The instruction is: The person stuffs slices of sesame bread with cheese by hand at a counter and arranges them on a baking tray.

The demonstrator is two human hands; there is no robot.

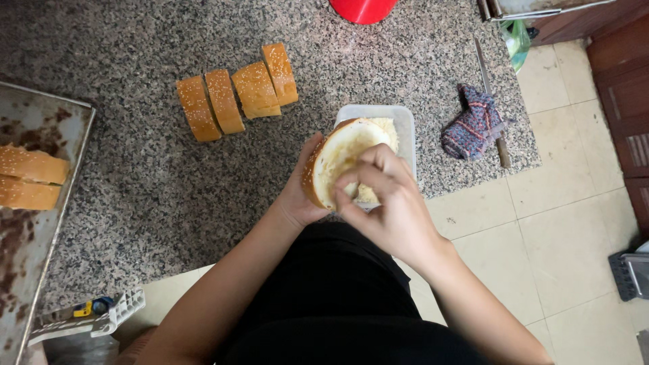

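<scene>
My left hand (297, 196) grips a sesame bread piece (334, 152) from underneath, its cut side tilted up and coated with a pale spread. My right hand (385, 203) has its fingers pinched together against the lower cut face of that bread. Both hands hover over a clear plastic tub (404, 125) holding a pale crumbly filling, at the front edge of the granite counter (135, 189). Four more sesame bread pieces (236, 91) lie in a row on the counter behind and to the left.
A stained metal tray (40, 223) at the left carries two bread pieces (27, 177). A knife (490, 94) and a crumpled blue-red cloth (473, 125) lie at the counter's right end. A red round object (362, 8) stands at the back. Tiled floor lies to the right.
</scene>
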